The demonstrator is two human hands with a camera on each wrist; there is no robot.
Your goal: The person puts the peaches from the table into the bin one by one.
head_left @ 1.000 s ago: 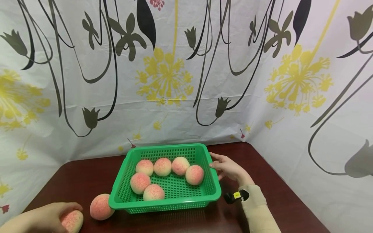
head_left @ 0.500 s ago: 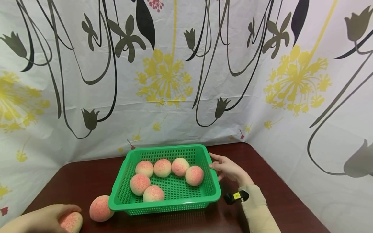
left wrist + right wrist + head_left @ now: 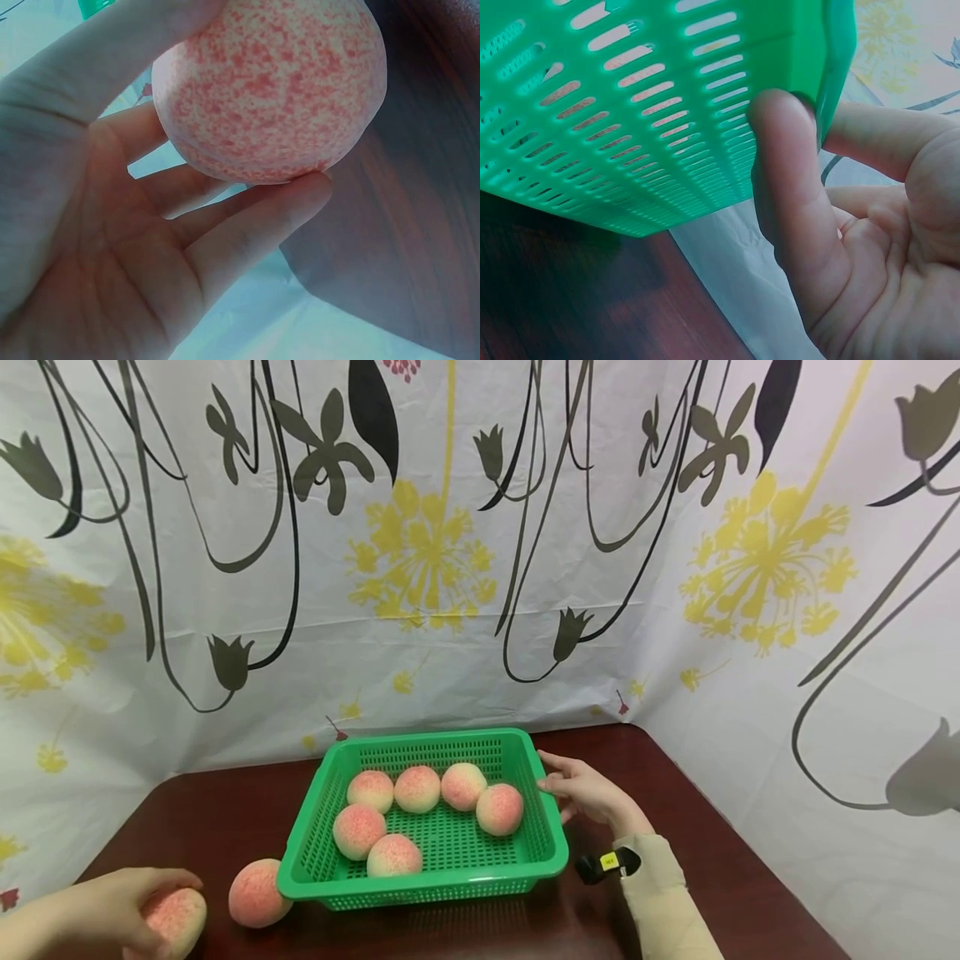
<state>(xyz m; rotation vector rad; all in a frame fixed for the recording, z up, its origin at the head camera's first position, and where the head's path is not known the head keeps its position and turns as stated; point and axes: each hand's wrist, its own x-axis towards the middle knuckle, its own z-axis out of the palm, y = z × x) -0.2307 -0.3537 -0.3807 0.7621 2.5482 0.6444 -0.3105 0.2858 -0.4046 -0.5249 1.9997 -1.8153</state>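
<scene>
My left hand (image 3: 105,906) holds a pink-speckled peach (image 3: 178,917) between thumb and fingers at the lower left of the head view. The left wrist view shows this peach (image 3: 274,86) large, the fingertips against its side. Another peach (image 3: 258,893) sits on the table, close by the left front corner of a green plastic basket (image 3: 427,883). Inside the basket lie several peaches (image 3: 417,789), mostly along the back and left. My right hand (image 3: 588,792) grips the basket's right rim; in the right wrist view a digit presses the slotted outer wall (image 3: 697,97).
The dark red-brown table (image 3: 225,810) carries the basket near its middle. Behind and to the right stands a white cloth (image 3: 465,685) printed with flowers. A black wrist strap device (image 3: 607,865) sits on the right sleeve.
My left hand has shifted slightly up and left with the peach, and its thumb now shows below the peach. The right hand and the basket have kept their place.
</scene>
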